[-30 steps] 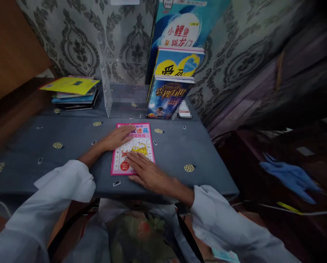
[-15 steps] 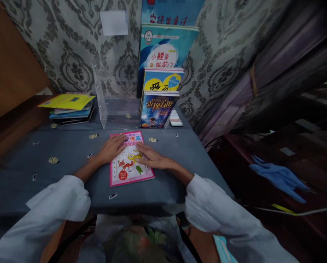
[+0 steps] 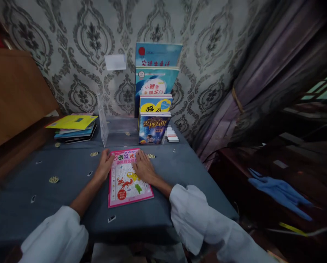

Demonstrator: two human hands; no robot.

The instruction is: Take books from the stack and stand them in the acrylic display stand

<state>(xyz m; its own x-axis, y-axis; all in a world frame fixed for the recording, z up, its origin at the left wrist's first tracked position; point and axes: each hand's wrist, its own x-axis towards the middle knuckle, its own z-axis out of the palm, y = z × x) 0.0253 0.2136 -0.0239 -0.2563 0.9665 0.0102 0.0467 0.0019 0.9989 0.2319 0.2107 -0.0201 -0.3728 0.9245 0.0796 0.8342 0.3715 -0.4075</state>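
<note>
A pink-bordered children's picture book [image 3: 127,191], with a red fox and a yellow cat on its cover, lies flat on the table's dark grey cloth. My left hand [image 3: 105,166] is at its upper left edge, fingers bent around that edge and the thumb side near the cover. Flat across the upper right of the cover rests my right hand [image 3: 145,166], its fingers stretched out and covering part of the title. Beyond the book stands a clear acrylic rack [image 3: 116,138], with several upright books [image 3: 154,128] in tiers on its right side.
A stack of books with a yellow one on top [image 3: 74,122] lies at the back left. A small white item [image 3: 172,138] sits right of the rack. The patterned wall [image 3: 95,33] rises behind; a curtain [image 3: 220,120] hangs right. A blue cloth [image 3: 278,191] lies beyond the table's right edge.
My left hand has slid off the cover to the book's left edge and curled its fingers. My right hand has moved up the cover. The camera view has tilted upward.
</note>
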